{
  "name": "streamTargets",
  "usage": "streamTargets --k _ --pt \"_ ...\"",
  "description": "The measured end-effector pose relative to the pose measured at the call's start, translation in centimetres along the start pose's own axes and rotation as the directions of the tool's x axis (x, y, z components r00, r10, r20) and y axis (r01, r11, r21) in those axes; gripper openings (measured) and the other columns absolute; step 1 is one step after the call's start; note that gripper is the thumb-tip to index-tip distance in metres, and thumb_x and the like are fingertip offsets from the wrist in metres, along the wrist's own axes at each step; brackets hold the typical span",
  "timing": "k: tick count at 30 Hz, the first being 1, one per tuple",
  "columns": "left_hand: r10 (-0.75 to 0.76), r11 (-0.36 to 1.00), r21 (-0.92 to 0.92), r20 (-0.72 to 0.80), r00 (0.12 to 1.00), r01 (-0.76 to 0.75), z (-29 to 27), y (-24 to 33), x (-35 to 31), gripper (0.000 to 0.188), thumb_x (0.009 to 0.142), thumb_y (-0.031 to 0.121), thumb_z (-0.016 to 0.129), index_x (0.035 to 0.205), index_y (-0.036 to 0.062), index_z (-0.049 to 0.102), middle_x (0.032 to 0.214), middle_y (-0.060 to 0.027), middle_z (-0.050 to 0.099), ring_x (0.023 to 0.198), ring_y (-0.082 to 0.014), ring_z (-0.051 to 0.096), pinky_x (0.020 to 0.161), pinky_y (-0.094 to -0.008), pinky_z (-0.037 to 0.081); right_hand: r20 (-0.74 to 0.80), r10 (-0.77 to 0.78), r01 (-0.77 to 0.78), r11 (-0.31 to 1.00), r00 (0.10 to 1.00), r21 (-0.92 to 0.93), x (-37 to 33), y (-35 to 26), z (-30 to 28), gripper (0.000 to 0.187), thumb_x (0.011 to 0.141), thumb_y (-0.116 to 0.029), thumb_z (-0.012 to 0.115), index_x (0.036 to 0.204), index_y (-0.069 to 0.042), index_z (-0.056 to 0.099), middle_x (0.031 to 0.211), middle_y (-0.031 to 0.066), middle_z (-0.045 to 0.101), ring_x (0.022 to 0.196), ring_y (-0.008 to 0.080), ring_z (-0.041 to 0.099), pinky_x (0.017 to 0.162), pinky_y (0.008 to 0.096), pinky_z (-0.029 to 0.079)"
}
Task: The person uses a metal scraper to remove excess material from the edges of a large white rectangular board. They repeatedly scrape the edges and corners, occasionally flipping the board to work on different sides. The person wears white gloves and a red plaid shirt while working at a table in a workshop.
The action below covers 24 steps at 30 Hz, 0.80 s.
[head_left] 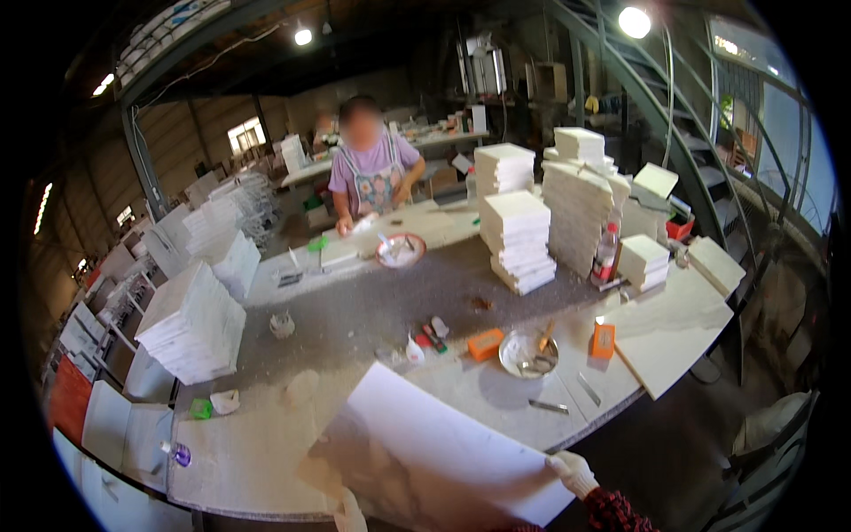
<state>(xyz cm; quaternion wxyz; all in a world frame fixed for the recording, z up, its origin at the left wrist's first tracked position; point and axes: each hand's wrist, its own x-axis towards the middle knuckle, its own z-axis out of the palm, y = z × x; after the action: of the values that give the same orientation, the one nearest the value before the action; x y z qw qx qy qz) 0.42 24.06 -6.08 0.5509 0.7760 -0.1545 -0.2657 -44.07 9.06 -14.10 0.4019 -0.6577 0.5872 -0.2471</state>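
Fingers (558, 462) of the worker's right hand (581, 476), in a pale glove, are pinching the edge of a large rectangular marbled panel (434, 434) at its far right corner. Down at the bottom of the view the left hand (349, 512), also pale-gloved, is showing only in part beside the panel's near edge; whether its fingers are gripping or merely touching, I cannot tell.

From that right-hand grip the panel is stretching away to the left, its long axis slanting from the far left down toward the near right, so its far left corner is pointing out over the worktable (253, 448) and its right end is jutting past the table's curved edge. The right hand is clearly the nearer one to that end, being in contact with it. The panel is lying to the left of the right fingers, and rightward and outward from what is showing of the left hand. Whether it is resting flat on the tabletop or being held slightly above, I cannot make out.

Just beyond its far edge, a metal bowl (510, 369) is sitting beside an orange box (485, 344).
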Motion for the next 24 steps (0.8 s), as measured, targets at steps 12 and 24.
streamTargets --k 12,24 --pt "-0.052 0.978 0.209 0.243 0.969 0.0 -3.6 0.0 0.6 0.06 0.111 0.039 0.037 0.149 -0.0072 0.044 0.153 -0.0229 0.048 0.14 -0.0344 0.045 0.116 -0.0403 0.036 -0.145 -0.033 0.053 0.989 0.989 0.137 0.1 -2.2 0.8 0.057 0.093 -0.055 0.067 0.093 0.002 0.073 0.085 0.0123 0.072 0.081 0.022 0.067 0.075 0.0375 0.053" --pt "-0.223 0.974 0.099 0.247 0.943 0.205 -3.3 -1.5 -1.3 0.069 0.107 0.052 0.042 0.145 -0.0045 0.049 0.133 -0.0177 0.061 0.108 -0.0271 0.062 0.093 -0.0378 0.052 -0.126 -0.051 0.059 0.997 0.991 0.054 1.8 -4.4 -2.5 0.05 0.091 -0.046 0.068 0.089 0.003 0.071 0.081 0.016 0.07 0.076 0.0275 0.067 0.072 0.0391 0.052"
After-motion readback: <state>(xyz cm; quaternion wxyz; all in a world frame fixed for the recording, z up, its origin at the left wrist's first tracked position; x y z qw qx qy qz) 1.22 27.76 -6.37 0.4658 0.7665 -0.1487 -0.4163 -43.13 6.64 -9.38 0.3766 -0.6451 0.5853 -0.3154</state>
